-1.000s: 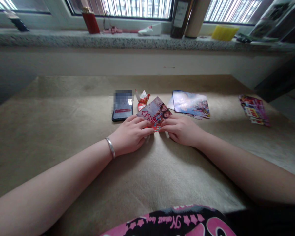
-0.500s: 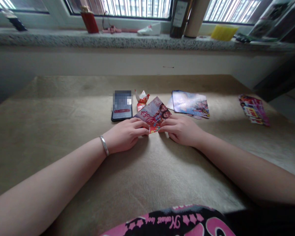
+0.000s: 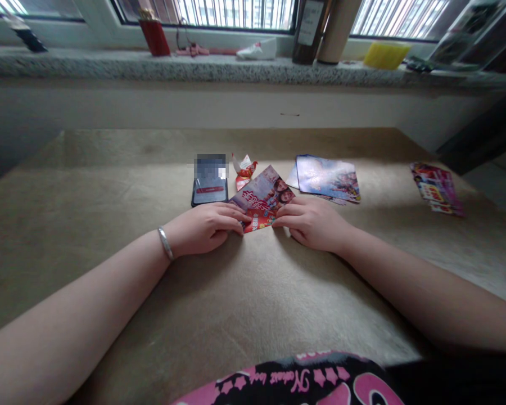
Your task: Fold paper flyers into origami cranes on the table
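Observation:
A printed sheet of paper (image 3: 263, 194) lies at an angle on the table, its near edge folded up to show a red strip. On the left end of that strip, my left hand (image 3: 204, 226) pinches the paper between thumb and fingers. My right hand (image 3: 314, 223) is closed on the right corner of the same fold. Just behind the sheet stands a small folded paper figure (image 3: 245, 171), red and white, with a pointed upright tip. The undersides of both hands' fingers are partly hidden.
A phone (image 3: 209, 188) lies left of the paper figure. Glossy printed sheets (image 3: 326, 177) are stacked to the right, and more colourful papers (image 3: 436, 188) lie at the table's far right. Bottles, a red container (image 3: 154, 36) and a yellow block (image 3: 387, 55) line the windowsill.
My left hand has slid left along the fold, so more of the red strip shows. My right hand stays in place at the right corner.

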`<state>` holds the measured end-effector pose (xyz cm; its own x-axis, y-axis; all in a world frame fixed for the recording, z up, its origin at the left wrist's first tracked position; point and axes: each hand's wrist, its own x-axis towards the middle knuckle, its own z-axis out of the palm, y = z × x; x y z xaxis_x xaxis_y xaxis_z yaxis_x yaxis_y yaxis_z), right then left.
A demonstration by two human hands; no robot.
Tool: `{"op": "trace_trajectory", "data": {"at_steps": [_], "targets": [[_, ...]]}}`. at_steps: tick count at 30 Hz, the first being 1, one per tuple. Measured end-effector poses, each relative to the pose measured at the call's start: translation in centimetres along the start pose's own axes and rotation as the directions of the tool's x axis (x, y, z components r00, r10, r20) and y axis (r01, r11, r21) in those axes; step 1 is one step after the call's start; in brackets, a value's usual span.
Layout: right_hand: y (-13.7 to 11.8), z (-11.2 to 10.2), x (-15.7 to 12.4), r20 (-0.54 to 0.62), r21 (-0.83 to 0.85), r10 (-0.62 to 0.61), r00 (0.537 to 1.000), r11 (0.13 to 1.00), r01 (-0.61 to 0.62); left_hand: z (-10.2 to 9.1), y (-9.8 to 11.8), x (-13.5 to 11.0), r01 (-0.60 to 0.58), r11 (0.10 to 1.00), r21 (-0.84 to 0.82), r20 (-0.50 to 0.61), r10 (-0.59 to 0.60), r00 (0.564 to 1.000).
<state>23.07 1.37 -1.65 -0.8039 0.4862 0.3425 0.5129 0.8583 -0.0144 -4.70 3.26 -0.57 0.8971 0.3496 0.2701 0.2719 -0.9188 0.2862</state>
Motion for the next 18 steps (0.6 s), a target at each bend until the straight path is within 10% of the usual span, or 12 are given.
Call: {"op": "trace_trajectory", "data": {"at_steps": [18], "targets": [[-0.7,0.4,0.7,0.08,0.036,0.019,0.997,0.999,-0.022,0.47,0.91,0.52,0.051,0.986,0.161,0.068,-0.063,0.996]]}}
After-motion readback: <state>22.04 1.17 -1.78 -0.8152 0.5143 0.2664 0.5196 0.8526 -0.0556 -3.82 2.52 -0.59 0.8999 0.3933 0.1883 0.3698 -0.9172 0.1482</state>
